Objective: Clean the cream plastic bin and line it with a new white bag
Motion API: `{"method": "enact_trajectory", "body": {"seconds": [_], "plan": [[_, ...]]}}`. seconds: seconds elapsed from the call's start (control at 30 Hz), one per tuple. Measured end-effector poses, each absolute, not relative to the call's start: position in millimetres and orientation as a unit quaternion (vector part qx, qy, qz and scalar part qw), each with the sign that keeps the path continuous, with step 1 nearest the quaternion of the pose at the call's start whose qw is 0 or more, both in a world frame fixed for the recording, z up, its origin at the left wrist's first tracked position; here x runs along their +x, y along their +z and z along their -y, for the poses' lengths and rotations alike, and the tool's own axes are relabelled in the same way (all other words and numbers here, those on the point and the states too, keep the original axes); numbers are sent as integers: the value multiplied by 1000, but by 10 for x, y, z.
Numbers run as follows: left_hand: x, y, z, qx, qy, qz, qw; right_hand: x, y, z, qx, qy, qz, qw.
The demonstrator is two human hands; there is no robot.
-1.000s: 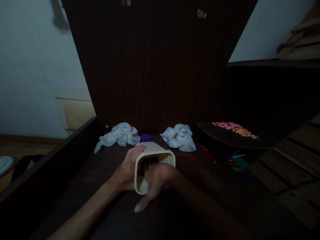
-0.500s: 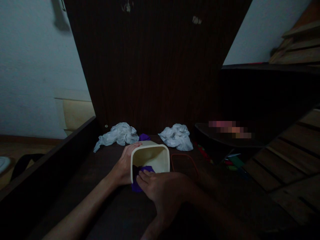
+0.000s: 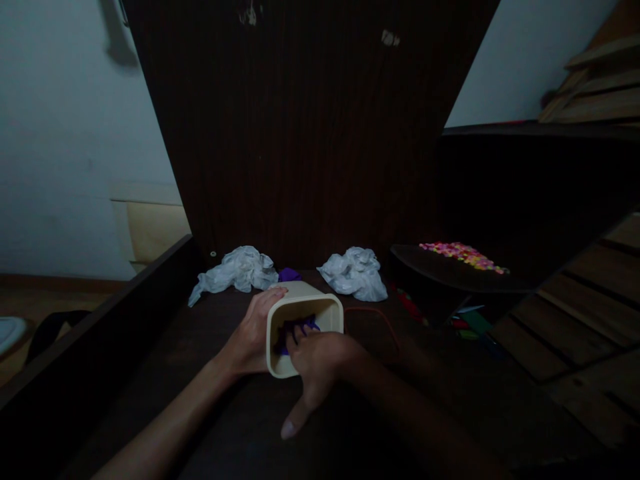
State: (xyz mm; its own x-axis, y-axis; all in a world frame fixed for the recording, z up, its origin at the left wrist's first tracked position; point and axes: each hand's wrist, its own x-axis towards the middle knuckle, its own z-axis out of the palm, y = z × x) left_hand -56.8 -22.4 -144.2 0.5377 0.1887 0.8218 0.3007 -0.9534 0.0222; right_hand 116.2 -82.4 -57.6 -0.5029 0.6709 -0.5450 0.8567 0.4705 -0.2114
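Observation:
A cream plastic bin (image 3: pixel 336 307) lies on its side, its squarish mouth facing me. My left hand (image 3: pixel 254 333) is closed around its left side, with the fingers over the top. Inside the bin is a crumpled purple sheet (image 3: pixel 311 321), which could be cloth or a thin bag. My right hand (image 3: pixel 317 360) reaches into the mouth with fingers stretched and apart against the purple sheet, and its thumb sticks out below the rim. How deep the purple sheet goes is hidden in shadow.
Two crumpled whitish plastic bags (image 3: pixel 243 268) lie behind the bin, with a small purple piece (image 3: pixel 290 274) between them. A thin reddish rounded frame (image 3: pixel 385 313) lies to the right. Farther right stands a dark shelf (image 3: pixel 405 257) bearing colourful beads (image 3: pixel 465 255). A dark raised board (image 3: pixel 100 327) edges the left.
The purple sheet that hung over the bin's lower lip is now inside. My right hand has moved deeper in, its fingers spreading and thumb swinging out. The bin has shifted slightly right.

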Motion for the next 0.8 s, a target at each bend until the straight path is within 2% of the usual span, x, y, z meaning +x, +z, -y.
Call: {"method": "enact_trajectory", "body": {"seconds": [0.2, 0.3, 0.4, 0.47, 0.57, 0.7, 0.8], "plan": [[-562, -1449, 267, -875, -457, 148, 57, 972, -598, 441, 397, -290, -821, 289], [-568, -1448, 271, -874, -458, 158, 42, 974, -526, 460, 381, -297, -824, 295], [-567, -1437, 278, -874, -458, 158, 39, 1037, -491, 619, 362, -300, -850, 237], [-565, -1427, 284, -878, -451, 157, 41, 1079, -542, 774, 364, -268, -877, 162], [-568, -1419, 281, -882, -442, 154, 51, 1110, -738, 1035, 427, -206, -878, 70], [-582, -1422, 251, -880, -449, 147, 50, 1199, -1001, 1298, 507, -160, -846, 39], [-584, -1415, 242, -877, -454, 152, 27, 1365, -986, 1343, 518, -147, -842, 35]]}}
